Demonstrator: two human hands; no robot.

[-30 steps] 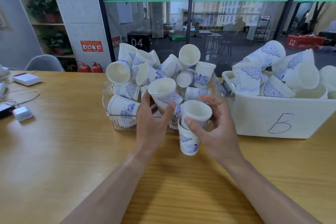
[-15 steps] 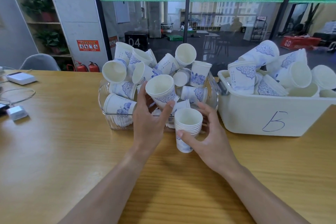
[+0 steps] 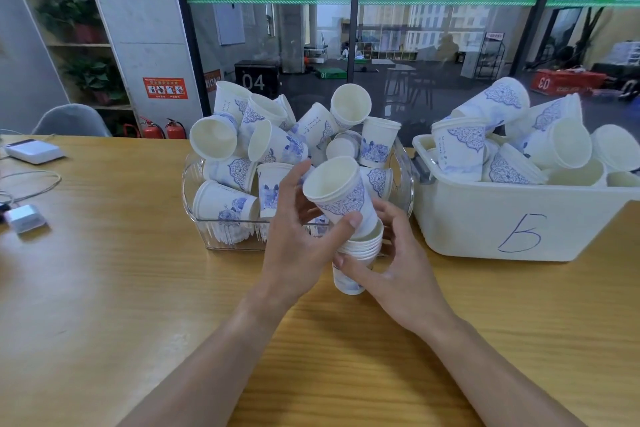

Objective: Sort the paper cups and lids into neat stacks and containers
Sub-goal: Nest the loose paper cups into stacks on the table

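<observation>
Here your left hand (image 3: 298,246) grips a tilted paper cup (image 3: 341,196), its base entering the cup stack (image 3: 356,253) that your right hand (image 3: 398,274) holds upright just in front of the clear bin (image 3: 197,177). Right of that bin sits the white tub (image 3: 519,218) marked B.

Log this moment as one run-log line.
left hand: grips tilted cup, base entering stack | right hand: holds nested stack | source: clear bin | stage: nesting
</observation>
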